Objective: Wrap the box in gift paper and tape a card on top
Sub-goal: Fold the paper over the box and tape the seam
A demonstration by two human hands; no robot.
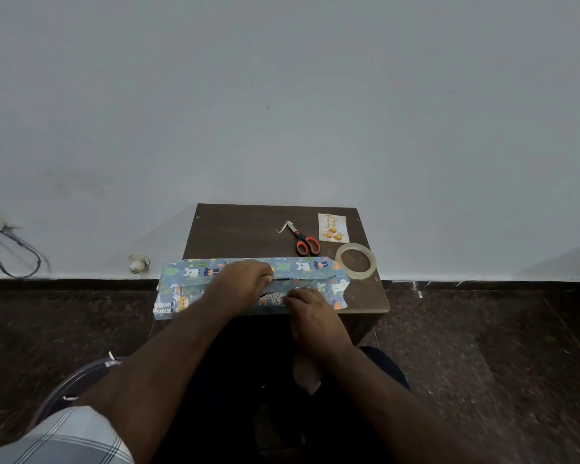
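Plain grey wall, dark speckled floor, small dark wooden table

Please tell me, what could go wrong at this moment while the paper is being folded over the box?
1. The seam may spring open: both hands, left and right, press the paper, while the tape lies apart on the table.
2. The wrapped box overhangs the table's left edge and might tip if released.
3. An elbow could knock the scissors or card.

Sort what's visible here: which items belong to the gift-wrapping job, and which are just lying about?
Job: gift paper folded over the box, under left hand and right hand; tape roll; scissors; card; table.

Lying about: cables at the wall; small round object on the floor.
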